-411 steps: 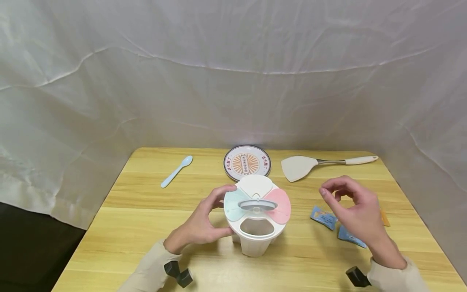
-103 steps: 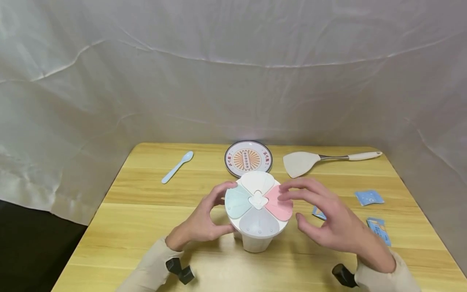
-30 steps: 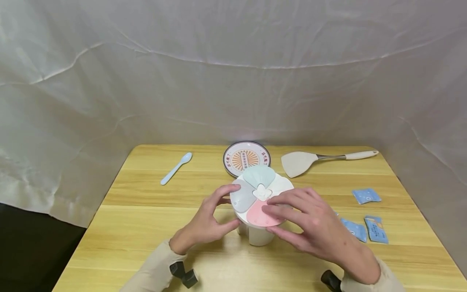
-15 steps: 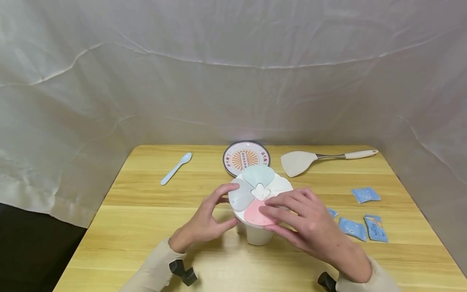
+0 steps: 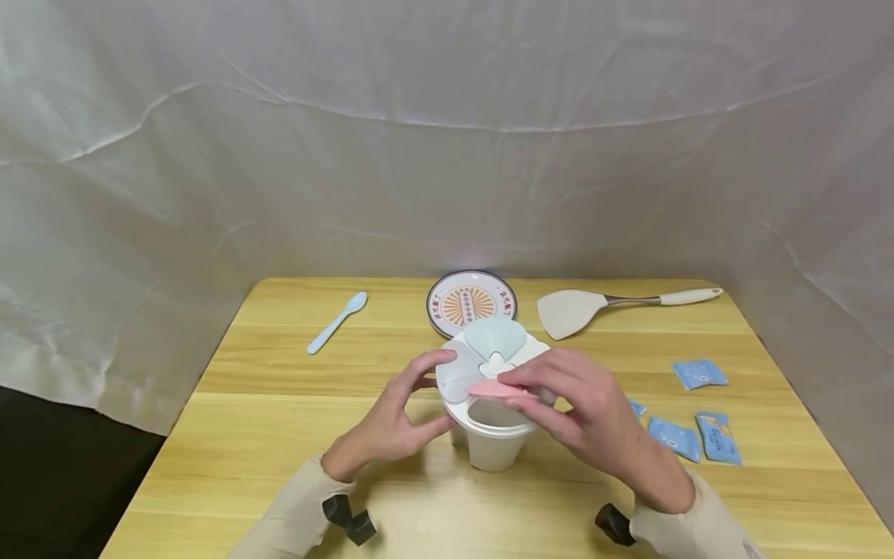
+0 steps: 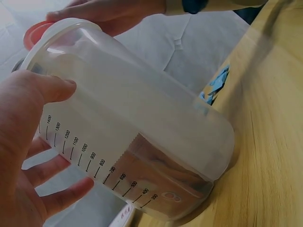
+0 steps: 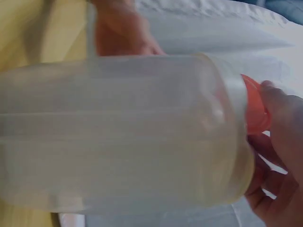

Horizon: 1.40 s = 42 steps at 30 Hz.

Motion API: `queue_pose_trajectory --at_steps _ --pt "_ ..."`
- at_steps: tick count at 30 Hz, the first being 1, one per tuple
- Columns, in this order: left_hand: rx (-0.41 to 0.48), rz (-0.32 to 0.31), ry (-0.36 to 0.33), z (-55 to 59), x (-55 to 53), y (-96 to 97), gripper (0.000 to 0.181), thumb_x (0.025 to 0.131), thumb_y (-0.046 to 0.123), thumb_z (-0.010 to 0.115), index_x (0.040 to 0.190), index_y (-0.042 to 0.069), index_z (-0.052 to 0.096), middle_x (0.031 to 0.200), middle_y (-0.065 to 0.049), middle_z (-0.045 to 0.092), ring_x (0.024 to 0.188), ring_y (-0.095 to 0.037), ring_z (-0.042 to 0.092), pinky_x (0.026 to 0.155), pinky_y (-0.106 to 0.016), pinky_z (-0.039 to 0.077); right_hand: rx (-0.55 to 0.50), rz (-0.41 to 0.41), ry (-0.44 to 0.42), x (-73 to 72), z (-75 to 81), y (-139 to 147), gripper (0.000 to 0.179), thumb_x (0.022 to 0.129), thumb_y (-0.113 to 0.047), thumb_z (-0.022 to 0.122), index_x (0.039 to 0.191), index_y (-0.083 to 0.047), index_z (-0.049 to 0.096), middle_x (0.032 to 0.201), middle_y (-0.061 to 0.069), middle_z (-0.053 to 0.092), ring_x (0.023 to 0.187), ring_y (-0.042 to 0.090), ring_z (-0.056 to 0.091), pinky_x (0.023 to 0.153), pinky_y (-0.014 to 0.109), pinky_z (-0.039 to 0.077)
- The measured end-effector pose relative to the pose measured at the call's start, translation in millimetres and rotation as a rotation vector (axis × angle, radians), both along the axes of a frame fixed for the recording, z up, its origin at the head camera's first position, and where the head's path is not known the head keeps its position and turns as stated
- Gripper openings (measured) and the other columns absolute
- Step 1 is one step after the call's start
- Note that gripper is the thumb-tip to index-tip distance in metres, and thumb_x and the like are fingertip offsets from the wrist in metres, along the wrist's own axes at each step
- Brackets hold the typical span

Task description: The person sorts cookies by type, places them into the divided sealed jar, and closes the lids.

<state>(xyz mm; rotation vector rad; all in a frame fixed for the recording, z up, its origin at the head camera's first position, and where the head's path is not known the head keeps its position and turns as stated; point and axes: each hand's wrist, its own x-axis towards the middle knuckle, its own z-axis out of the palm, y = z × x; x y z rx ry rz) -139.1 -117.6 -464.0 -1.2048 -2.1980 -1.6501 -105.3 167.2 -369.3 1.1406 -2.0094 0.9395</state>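
Observation:
A translucent storage canister with a round lid of coloured flaps stands at the table's middle. My left hand grips the lid's rim from the left, thumb below and fingers above. With my right hand I pinch the pink flap, tilted up over an opening at the near side. The grey flap and mint flap lie flat. In the left wrist view a brownish packet shows low inside the canister, beside printed volume marks. The raised flap looks red in the right wrist view.
Several blue packets lie to the right, one partly hidden by my right hand. A round printed plate sits behind the canister, a light-blue spoon back left, and a white spatula back right. Pale cloth hangs behind the table.
Since half a second ago, my right hand has raised the pink flap. Earlier the lid turned, bringing pink to the near side; long before, the grey flap stood up and an orange packet lay right.

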Motion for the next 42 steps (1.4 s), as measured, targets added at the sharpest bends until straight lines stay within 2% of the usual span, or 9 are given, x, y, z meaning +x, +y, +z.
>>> queue_pose_trajectory --at_steps 3,7,11,17,22,26,33,40,42 --pt "0.006 -0.002 -0.007 -0.6 0.3 0.5 0.082 0.085 -0.003 0.086 0.157 0.008 0.047 0.158 -0.021 0.056 0.138 -0.017 0.061 0.107 -0.046 0.063 -0.013 -0.008 -0.094 -4.0 5.2 1.4 0.032 0.108 -0.04 0.067 0.108 -0.013 0.083 0.087 -0.006 0.076 0.072 0.003 0.055 0.065 0.012 0.046" --pt "0.028 -0.001 -0.014 -2.1 0.5 0.3 0.082 0.084 -0.005 0.086 0.156 0.006 0.048 0.157 -0.022 0.056 0.14 -0.014 0.059 0.109 -0.044 0.062 -0.036 -0.052 -0.134 -13.1 12.0 0.0 0.032 0.105 -0.042 0.071 0.103 -0.013 0.083 0.089 -0.004 0.079 0.078 0.008 0.06 0.069 0.015 0.046" --pt "0.052 -0.008 -0.013 -3.3 -0.5 1.9 0.082 0.083 -0.006 0.086 0.155 0.006 0.048 0.155 -0.022 0.056 0.14 -0.012 0.058 0.11 -0.045 0.062 -0.09 -0.091 -0.162 -25.3 15.0 -1.4 0.009 0.095 -0.02 0.087 0.099 -0.013 0.083 0.09 -0.001 0.08 0.083 0.013 0.064 0.071 0.02 0.047" --pt "0.051 -0.032 -0.008 -3.2 -2.2 4.5 0.081 0.084 -0.005 0.086 0.154 0.006 0.047 0.155 -0.021 0.056 0.14 -0.013 0.057 0.109 -0.047 0.062 -0.156 -0.095 -0.27 -28.2 12.1 0.5 0.032 0.077 0.008 0.092 0.1 -0.012 0.083 0.087 -0.001 0.079 0.079 0.008 0.061 0.066 0.02 0.047" --pt "0.044 -0.022 0.004 -3.1 -1.5 4.2 0.081 0.084 -0.005 0.085 0.155 0.005 0.045 0.154 -0.022 0.055 0.14 -0.013 0.057 0.109 -0.046 0.062 -0.174 -0.041 -0.323 -21.9 12.8 4.4 0.047 0.078 0.013 0.088 0.12 -0.005 0.077 0.089 0.002 0.077 0.081 0.008 0.063 0.068 0.021 0.049" --pt "0.036 -0.019 0.005 -3.2 -0.9 3.5 0.082 0.085 -0.005 0.085 0.155 0.004 0.045 0.154 -0.022 0.055 0.14 -0.014 0.057 0.109 -0.045 0.062 -0.181 -0.074 -0.38 -18.6 10.8 17.4 0.052 0.083 0.016 0.084 0.13 -0.004 0.072 0.094 0.0 0.076 0.087 0.005 0.065 0.072 0.02 0.05" --pt "0.014 -0.001 0.004 -3.2 0.0 3.8 0.083 0.085 -0.004 0.085 0.156 0.006 0.043 0.155 -0.021 0.054 0.14 -0.015 0.056 0.109 -0.046 0.061 -0.116 -0.217 -0.353 -19.9 1.6 53.6 0.034 0.09 0.015 0.076 0.12 0.0 0.076 0.101 0.002 0.077 0.093 0.001 0.065 0.076 0.013 0.051" --pt "0.005 0.007 0.004 -3.6 0.4 4.6 0.084 0.084 -0.004 0.085 0.156 0.006 0.042 0.157 -0.022 0.053 0.14 -0.017 0.057 0.11 -0.047 0.061 -0.003 -0.32 -0.295 -24.0 -14.8 80.4 0.032 0.088 0.012 0.08 0.111 -0.01 0.079 0.096 -0.003 0.077 0.087 -0.003 0.062 0.072 0.012 0.052" --pt "0.002 0.011 0.003 -3.8 1.1 4.8 0.084 0.085 -0.004 0.085 0.156 0.006 0.042 0.158 -0.022 0.052 0.141 -0.018 0.057 0.109 -0.047 0.061 0.042 -0.336 -0.331 -24.5 -20.4 86.8 0.03 0.089 0.01 0.081 0.109 -0.012 0.079 0.095 -0.004 0.077 0.085 -0.003 0.062 0.07 0.013 0.053"
